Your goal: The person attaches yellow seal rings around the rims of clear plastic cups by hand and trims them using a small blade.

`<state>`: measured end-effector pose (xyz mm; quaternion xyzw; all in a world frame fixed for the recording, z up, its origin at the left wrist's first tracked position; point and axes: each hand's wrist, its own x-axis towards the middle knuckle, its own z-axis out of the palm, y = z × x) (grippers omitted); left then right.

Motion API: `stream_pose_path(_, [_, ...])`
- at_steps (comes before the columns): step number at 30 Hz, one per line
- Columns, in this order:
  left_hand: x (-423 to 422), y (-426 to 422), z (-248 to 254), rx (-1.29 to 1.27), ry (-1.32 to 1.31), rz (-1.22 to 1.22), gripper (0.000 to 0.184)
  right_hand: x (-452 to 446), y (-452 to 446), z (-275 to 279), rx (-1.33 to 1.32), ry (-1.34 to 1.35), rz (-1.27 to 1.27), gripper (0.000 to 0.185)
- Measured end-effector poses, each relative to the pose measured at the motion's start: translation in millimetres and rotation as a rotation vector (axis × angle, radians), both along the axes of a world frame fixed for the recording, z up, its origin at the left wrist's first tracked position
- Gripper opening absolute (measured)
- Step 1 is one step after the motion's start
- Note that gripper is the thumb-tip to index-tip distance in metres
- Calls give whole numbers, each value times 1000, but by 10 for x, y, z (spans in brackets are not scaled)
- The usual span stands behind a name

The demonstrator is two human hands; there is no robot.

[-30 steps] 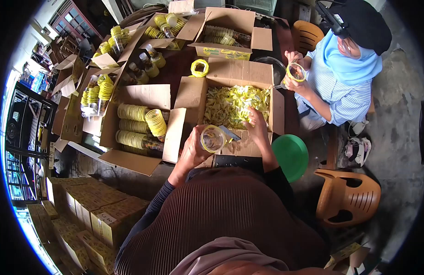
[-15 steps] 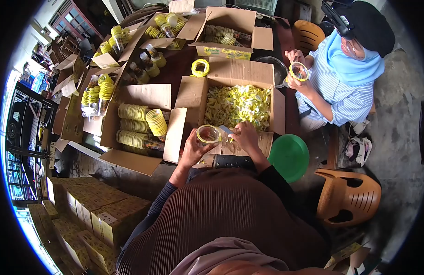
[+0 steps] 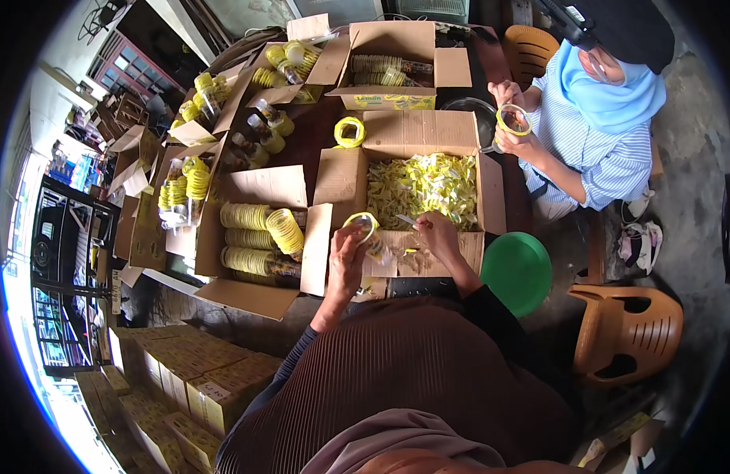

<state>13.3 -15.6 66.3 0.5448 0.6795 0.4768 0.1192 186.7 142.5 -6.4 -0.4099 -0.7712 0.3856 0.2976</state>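
My left hand is wrapped round a clear plastic cup with a yellow rim, now tilted on its side. In my right hand is a small pale blade, pointing left toward the cup but apart from it. Both hands are at the near edge of an open cardboard box filled with yellow scraps. A yellow scrap rests on the box's near flap below the blade.
To the left, a carton holds stacks of yellow-rimmed cups. A green round lid or basin lies at the right, near an orange chair. Across the table a co-worker holds another cup.
My left hand has turned the cup from mouth up to tilted. My right hand and its blade have drawn away from the cup's rim. The camera view has shifted slightly.
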Motion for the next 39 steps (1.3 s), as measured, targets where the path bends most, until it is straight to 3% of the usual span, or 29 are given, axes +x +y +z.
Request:
stream_pose_path(1, [75,61,111,76,263,72,18,12,-30,69,-6,58,-16,10])
stream_pose_path(3, [204,91,340,-128,526,237,17,14,-94,206,33,118,-29,10])
stream_pose_path(11, [276,327,409,-48,567,158,11,11,-328,786,394,343,-45,22])
stream_pose_path(15, [329,412,437,-45,600,139,10,29,-395,878,460,298,-29,24])
stream_pose_path(35, [529,391,415,-28,676,30,8,-9,-343,894,454,154,-11,19])
stream_pose_path(39, [438,421,427,-51,622,83,9,26,-278,816,323,246,-87,20])
